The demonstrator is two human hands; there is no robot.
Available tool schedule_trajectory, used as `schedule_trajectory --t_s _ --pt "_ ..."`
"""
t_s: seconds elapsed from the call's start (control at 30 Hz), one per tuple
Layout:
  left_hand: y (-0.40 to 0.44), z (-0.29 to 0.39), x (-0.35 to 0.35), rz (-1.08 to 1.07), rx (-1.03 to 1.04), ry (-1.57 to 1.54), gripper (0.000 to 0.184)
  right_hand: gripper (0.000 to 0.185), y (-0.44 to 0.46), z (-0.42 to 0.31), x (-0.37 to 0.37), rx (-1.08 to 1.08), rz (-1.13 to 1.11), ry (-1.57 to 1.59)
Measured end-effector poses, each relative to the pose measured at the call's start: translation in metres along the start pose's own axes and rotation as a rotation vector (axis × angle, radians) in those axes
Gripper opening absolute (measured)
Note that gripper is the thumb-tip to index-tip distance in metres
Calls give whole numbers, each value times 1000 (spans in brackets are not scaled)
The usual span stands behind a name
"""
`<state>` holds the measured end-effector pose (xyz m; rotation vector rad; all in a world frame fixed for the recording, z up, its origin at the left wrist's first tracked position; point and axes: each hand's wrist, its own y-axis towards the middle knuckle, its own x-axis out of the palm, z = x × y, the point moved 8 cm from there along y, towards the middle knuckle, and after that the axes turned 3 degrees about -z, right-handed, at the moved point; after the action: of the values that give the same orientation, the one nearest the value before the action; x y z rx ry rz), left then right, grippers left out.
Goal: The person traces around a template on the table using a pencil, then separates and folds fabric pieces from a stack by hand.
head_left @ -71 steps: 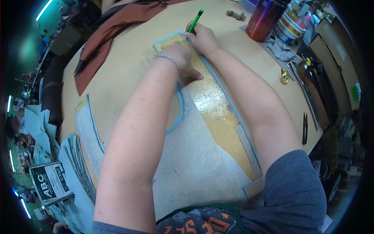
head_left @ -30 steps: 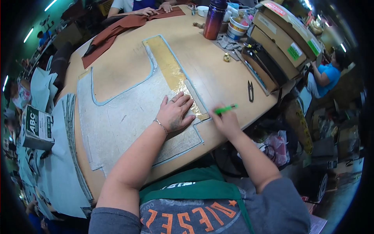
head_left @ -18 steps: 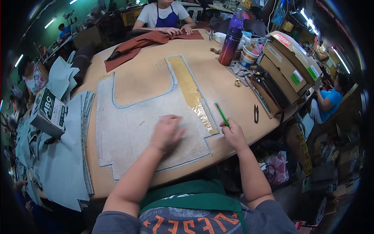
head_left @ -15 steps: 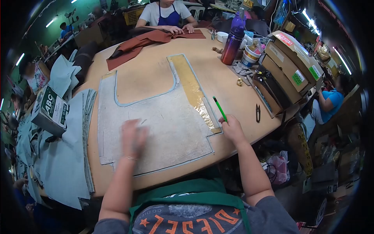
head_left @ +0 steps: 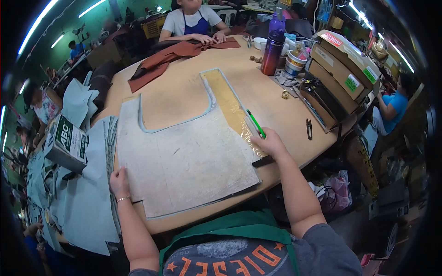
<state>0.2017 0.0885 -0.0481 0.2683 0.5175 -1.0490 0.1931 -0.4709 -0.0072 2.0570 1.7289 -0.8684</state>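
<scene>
A large grey pattern piece (head_left: 189,161) with a U-shaped cut-out lies on the table, a light blue sheet edging it. Yellow tape (head_left: 225,99) covers its right arm. My left hand (head_left: 120,183) is closed on the pattern's left edge, thumb on top. At the right edge, beside the lower end of the tape, my right hand (head_left: 268,142) is closed round a green pencil (head_left: 256,123) and touches the pattern's edge. A dark gap shows under the pattern just below that hand, so the edge there looks slightly raised.
Brown-red material (head_left: 170,57) lies at the far side under a co-worker's hands (head_left: 209,39). A purple-red bottle (head_left: 272,53), tubs (head_left: 294,62), cardboard boxes (head_left: 338,69) and black snips (head_left: 309,129) are on the right. Blue-grey sheets (head_left: 87,202) and an ABC box (head_left: 67,141) stand left.
My left hand has moved from the pattern's middle to its left edge and closed there. My right hand, still with the pencil, has moved up onto the right edge. The view has shifted.
</scene>
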Motion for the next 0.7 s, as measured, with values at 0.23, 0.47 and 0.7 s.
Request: schedule_trajectory --t_s 0.23,0.47,0.7 --pt "-22 27 -39 -119 15 229 32 58 -47 -25 33 -170 -95 -415" --pt "-9 -25 -28 -174 -79 -189 37 55 -44 -18 31 -169 -124 -185" --pt "-16 -23 -25 -136 -102 -160 46 49 -34 0 21 -319 -55 378"
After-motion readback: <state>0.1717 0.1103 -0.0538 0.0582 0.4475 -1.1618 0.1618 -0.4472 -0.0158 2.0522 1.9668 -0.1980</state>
